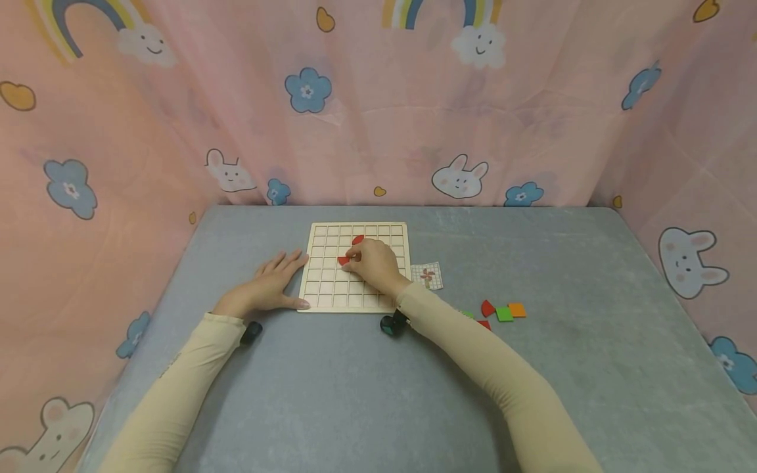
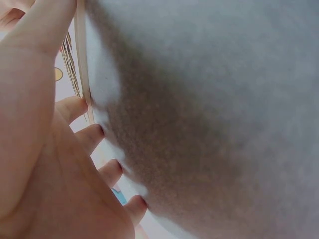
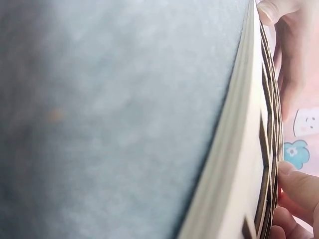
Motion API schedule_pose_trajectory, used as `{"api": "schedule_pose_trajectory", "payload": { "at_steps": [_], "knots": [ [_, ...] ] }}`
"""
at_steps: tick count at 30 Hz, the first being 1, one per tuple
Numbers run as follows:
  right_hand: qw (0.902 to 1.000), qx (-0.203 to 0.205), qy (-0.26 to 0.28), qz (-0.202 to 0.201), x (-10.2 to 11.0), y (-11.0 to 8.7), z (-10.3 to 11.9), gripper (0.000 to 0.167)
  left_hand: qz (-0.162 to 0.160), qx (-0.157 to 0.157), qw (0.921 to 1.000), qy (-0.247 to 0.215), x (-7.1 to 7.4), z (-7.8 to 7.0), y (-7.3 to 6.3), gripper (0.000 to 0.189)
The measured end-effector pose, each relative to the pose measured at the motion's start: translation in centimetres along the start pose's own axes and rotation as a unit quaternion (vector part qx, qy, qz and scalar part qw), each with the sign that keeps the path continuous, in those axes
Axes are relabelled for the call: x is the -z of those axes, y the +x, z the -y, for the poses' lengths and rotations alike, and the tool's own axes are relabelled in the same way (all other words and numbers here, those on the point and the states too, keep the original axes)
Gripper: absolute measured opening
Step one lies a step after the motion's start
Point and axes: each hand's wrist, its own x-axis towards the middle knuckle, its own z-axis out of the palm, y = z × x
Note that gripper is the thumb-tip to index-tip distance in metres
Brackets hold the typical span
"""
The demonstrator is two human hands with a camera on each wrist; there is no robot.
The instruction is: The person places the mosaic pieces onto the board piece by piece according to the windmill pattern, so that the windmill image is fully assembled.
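A wooden grid board (image 1: 325, 289) lies on the table, its cells bordered by thin raised strips. My right hand (image 1: 378, 266) is over the board's middle and pinches a red quarter-circle tile (image 1: 343, 261) between thumb and fingers, at a cell. Just beyond those fingers another red tile (image 1: 357, 240) sits on the grid, partly hidden by the hand. Along the board's left side, my left hand (image 1: 269, 286) is spread, with fingertips and thumb touching the edge. The left wrist view shows its fingers (image 2: 89, 137) apart, holding nothing.
A small printed card (image 1: 434, 276) with a pinwheel-like pattern lies against the board's right side. Farther right are a red quarter-circle (image 1: 487, 307), a green square (image 1: 504, 315) and an orange square (image 1: 517, 309). My right sleeve partly covers another red tile (image 1: 484, 324) and a green one (image 1: 468, 315).
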Motion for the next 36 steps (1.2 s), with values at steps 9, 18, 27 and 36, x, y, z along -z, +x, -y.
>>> {"api": "schedule_pose_trajectory", "payload": {
  "at_steps": [9, 18, 27, 36],
  "knots": [
    [1.0000, 0.003, 0.008, 0.005, 0.2, -0.1, -0.1, 0.030, 0.007, 0.001, 1.0000, -0.002, 0.0, 0.0, 0.0, 0.108],
    [0.9975, 0.011, 0.065, 0.024, 1.3, -0.7, -0.8, 0.033, 0.008, 0.002, 1.0000, 0.002, -0.1, 0.1, 0.0, 0.109],
    [0.9962, 0.016, 0.082, 0.026, 4.9, -1.9, -1.4, 0.030, 0.006, 0.003, 1.0000, 0.006, -0.3, 0.3, 0.1, 0.109],
    [0.9955, 0.011, 0.091, 0.025, 8.8, -4.9, -4.9, 0.031, 0.002, -0.002, 1.0000, 0.003, -0.2, 0.4, 0.2, 0.109]
  ]
}}
